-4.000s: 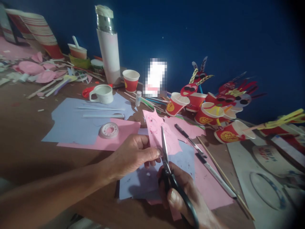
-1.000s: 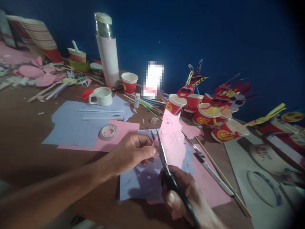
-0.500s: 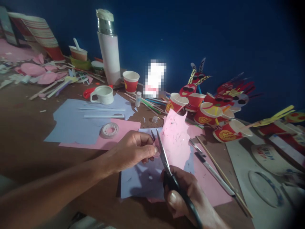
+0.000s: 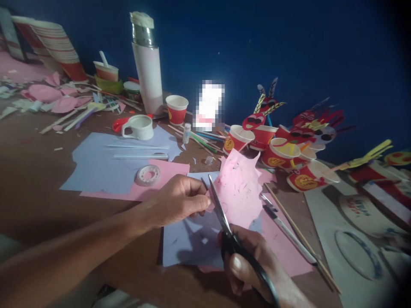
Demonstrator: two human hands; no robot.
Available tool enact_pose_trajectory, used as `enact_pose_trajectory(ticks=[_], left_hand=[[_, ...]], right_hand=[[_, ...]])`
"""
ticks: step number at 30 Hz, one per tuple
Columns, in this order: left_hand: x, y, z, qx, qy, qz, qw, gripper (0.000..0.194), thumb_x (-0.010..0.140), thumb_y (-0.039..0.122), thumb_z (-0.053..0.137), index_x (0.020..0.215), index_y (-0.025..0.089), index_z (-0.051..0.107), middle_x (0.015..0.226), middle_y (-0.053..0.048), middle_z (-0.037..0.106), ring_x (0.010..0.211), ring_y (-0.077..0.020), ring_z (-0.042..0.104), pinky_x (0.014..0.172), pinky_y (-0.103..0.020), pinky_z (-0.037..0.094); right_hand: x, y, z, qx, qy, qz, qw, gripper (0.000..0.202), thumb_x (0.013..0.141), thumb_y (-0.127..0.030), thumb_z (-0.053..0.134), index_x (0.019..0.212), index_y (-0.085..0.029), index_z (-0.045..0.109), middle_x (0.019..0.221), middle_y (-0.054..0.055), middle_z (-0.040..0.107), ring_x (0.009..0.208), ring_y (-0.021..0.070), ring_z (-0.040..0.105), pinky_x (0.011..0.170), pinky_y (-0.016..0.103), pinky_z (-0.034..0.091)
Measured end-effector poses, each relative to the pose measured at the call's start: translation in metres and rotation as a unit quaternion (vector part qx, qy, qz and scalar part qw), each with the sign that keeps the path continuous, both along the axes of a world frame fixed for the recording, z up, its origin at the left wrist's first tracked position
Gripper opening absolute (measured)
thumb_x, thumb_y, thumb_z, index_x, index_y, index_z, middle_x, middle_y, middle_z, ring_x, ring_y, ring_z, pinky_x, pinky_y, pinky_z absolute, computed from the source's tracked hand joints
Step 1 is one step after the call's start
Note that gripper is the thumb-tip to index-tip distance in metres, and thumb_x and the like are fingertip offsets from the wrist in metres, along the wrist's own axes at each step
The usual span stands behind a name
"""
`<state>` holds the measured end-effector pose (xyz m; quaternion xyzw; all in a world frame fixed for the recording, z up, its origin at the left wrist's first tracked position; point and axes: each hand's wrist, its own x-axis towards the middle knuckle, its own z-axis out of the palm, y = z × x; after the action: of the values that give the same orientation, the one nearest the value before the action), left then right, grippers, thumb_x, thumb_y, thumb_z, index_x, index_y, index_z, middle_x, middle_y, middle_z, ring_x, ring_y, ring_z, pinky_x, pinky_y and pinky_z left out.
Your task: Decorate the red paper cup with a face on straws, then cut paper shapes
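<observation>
My left hand is closed, pinching the edge of a ragged pink sheet of paper between thumb and fingers. Black-handled scissors are gripped in my right hand, their blades pointing up and away beside my left fingertips. One blade lies across the front of the pink paper, and the other shows behind it. Small dark marks dot the pink sheet. Under both hands lies a pale blue sheet, on top of another pink sheet.
A tape roll, a white mug and blue paper lie left. Behind stand a tall flask and a red paper cup. Decorated cups, a craft knife and a wooden stick are on the right.
The pink sheet has swung slightly to the right. My right hand and the scissors have shifted a little, with the blades slightly closer together; my left hand keeps its pinch.
</observation>
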<state>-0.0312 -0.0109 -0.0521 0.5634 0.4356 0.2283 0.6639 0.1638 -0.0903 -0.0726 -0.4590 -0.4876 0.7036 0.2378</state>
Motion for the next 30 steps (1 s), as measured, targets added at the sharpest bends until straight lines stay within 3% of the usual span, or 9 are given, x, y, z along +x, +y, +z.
enact_pose_trajectory(ticks=[11, 16, 30], left_hand=[[0.004, -0.005, -0.002, 0.000, -0.016, 0.003, 1.000, 0.029, 0.078, 0.041, 0.056, 0.069, 0.013, 0.059, 0.067, -0.001, 0.058, 0.058, -0.0103, 0.052, 0.055, -0.022, 0.043], [0.007, -0.007, -0.006, 0.007, -0.027, 0.022, 0.999, 0.025, 0.077, 0.035, 0.055, 0.064, 0.013, 0.057, 0.062, -0.001, 0.057, 0.054, -0.0103, 0.051, 0.053, -0.023, 0.041], [0.006, -0.006, 0.001, -0.006, -0.023, 0.011, 1.000, 0.020, 0.075, 0.027, 0.053, 0.060, 0.014, 0.054, 0.059, 0.001, 0.055, 0.055, -0.0104, 0.052, 0.055, -0.024, 0.042]], right_hand=[[-0.001, 0.002, -0.010, 0.033, 0.084, -0.017, 0.996, 0.048, 0.073, -0.056, 0.061, 0.089, -0.014, 0.048, 0.051, -0.003, 0.050, 0.038, 0.0053, 0.041, 0.038, 0.016, 0.033], [-0.003, 0.001, -0.012, 0.035, 0.077, -0.017, 0.996, 0.049, 0.072, -0.057, 0.062, 0.088, -0.014, 0.048, 0.049, -0.003, 0.051, 0.037, 0.0056, 0.041, 0.037, 0.016, 0.029], [-0.006, -0.001, -0.008, 0.028, 0.089, -0.010, 0.996, 0.048, 0.073, -0.060, 0.059, 0.087, -0.016, 0.046, 0.053, -0.004, 0.049, 0.040, 0.0052, 0.040, 0.039, 0.016, 0.030]])
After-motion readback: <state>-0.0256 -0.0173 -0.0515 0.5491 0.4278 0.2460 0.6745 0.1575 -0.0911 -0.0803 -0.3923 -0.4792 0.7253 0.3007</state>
